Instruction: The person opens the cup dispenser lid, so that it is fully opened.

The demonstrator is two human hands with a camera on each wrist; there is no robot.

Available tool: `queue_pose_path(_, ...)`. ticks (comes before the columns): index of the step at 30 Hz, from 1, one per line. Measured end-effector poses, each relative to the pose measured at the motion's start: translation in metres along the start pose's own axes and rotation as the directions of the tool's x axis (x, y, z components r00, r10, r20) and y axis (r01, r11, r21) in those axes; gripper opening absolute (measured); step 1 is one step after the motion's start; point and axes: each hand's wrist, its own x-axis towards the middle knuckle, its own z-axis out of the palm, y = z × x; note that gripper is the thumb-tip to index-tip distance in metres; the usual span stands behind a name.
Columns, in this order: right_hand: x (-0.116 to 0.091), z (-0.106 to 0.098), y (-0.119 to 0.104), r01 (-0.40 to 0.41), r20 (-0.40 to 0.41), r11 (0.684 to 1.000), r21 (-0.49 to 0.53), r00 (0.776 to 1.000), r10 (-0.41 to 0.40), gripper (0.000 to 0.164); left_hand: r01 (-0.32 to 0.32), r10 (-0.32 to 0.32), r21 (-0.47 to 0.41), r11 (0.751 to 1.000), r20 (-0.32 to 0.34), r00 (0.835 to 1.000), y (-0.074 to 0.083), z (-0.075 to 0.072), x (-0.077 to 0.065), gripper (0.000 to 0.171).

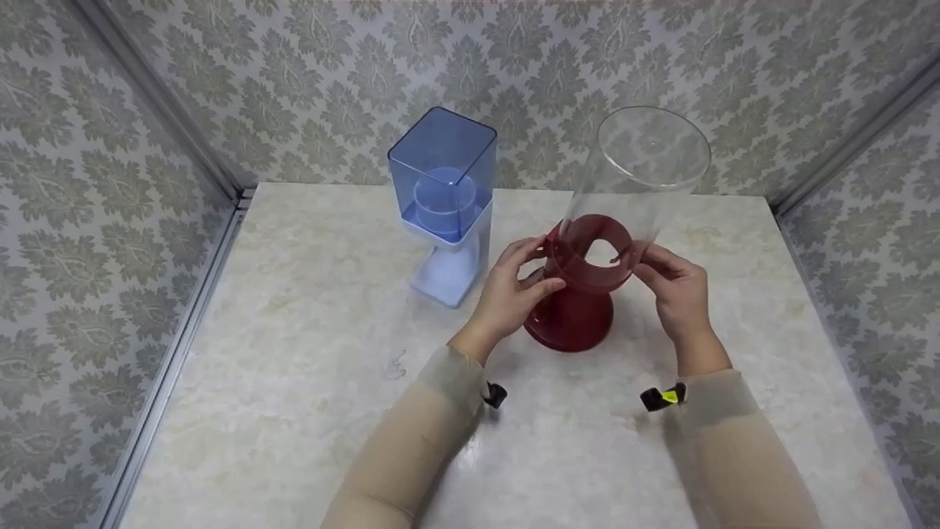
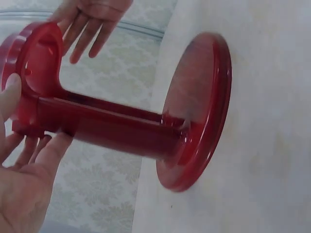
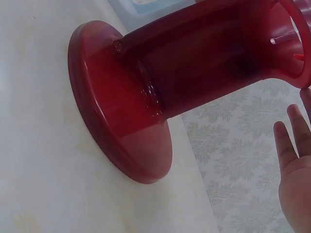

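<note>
A red dispenser stand (image 1: 569, 323) stands upright on its round base (image 2: 194, 111), right of the table's middle. Its wide ring-shaped top (image 3: 277, 43) has an opening through it. Over this ring rises a clear cylinder (image 1: 624, 195), open at its upper rim and leaning slightly right. My left hand (image 1: 510, 290) grips the ring from the left, thumb in front and fingers beneath. From the right, my right hand (image 1: 675, 290) pinches the cylinder's lower edge beside the ring with thumb and forefinger. Its other fingers (image 3: 285, 143) extend loosely. The contact is partly hidden in the wrist views.
Left of the red stand is a second dispenser with a square blue-tinted container (image 1: 440, 158) on a white stand (image 1: 446, 275). All this stands on a pale marbled table (image 1: 294, 367). Patterned walls (image 1: 330, 88) close in the back and both sides.
</note>
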Motion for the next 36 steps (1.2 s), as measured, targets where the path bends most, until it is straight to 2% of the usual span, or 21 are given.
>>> queue_pose_path(5, 0.003, 0.000, -0.001, -0.066, -0.016, 0.991, -0.115, 0.998, 0.065, 0.029, -0.007, 0.004, -0.022, 1.000, -0.133, 0.991, 0.001, 0.015, -0.007, 0.073)
queue_pose_path(10, 0.007, 0.000, -0.001, -0.123, 0.016, 0.979, -0.164, 0.992, 0.127, 0.039, 0.004, 0.014, 0.066, 0.998, -0.259, 0.966, 0.002, 0.034, -0.017, 0.071)
queue_pose_path(13, 0.009, 0.002, -0.003, -0.152, 0.024, 0.973, -0.171, 0.987, 0.159, 0.041, 0.020, 0.008, 0.090, 0.996, -0.301, 0.954, 0.003, 0.044, -0.021, 0.071)
queue_pose_path(16, 0.012, 0.002, -0.005, -0.188, 0.019, 0.967, -0.170, 0.981, 0.194, 0.042, 0.020, 0.004, 0.074, 0.997, -0.310, 0.951, 0.004, 0.050, -0.024, 0.071)
queue_pose_path(20, 0.014, 0.001, -0.009, -0.214, 0.033, 0.970, -0.119, 0.975, 0.219, 0.053, 0.002, 0.016, 0.065, 0.998, -0.276, 0.961, 0.003, 0.048, -0.024, 0.067)
queue_pose_path(22, 0.015, 0.001, -0.014, -0.189, 0.061, 0.980, -0.060, 0.979, 0.193, 0.064, -0.017, 0.037, 0.083, 0.996, -0.247, 0.968, 0.004, 0.042, -0.021, 0.070)
queue_pose_path(26, 0.023, 0.006, -0.031, -0.102, 0.112, 0.989, 0.111, 0.990, 0.089, 0.093, -0.021, 0.042, 0.125, 0.992, -0.174, 0.984, 0.007, 0.028, -0.011, 0.093)
queue_pose_path(29, 0.034, 0.014, -0.048, -0.040, 0.141, 0.979, 0.199, 0.990, 0.012, 0.116, 0.012, -0.001, 0.117, 0.993, -0.086, 0.996, 0.010, 0.018, -0.001, 0.114)
queue_pose_path(31, 0.041, 0.020, -0.057, -0.019, 0.162, 0.971, 0.240, 0.987, -0.020, 0.129, 0.032, -0.030, 0.106, 0.994, -0.017, 0.999, 0.010, 0.013, 0.006, 0.121)
queue_pose_path(34, 0.050, 0.027, -0.067, -0.011, 0.209, 0.965, 0.260, 0.977, -0.045, 0.146, 0.044, -0.048, 0.064, 0.997, 0.064, 0.997, 0.008, 0.007, 0.013, 0.115)
queue_pose_path(36, 0.054, 0.031, -0.070, -0.022, 0.246, 0.966, 0.259, 0.968, -0.044, 0.152, 0.045, -0.047, 0.028, 0.999, 0.091, 0.995, 0.006, 0.004, 0.016, 0.105)
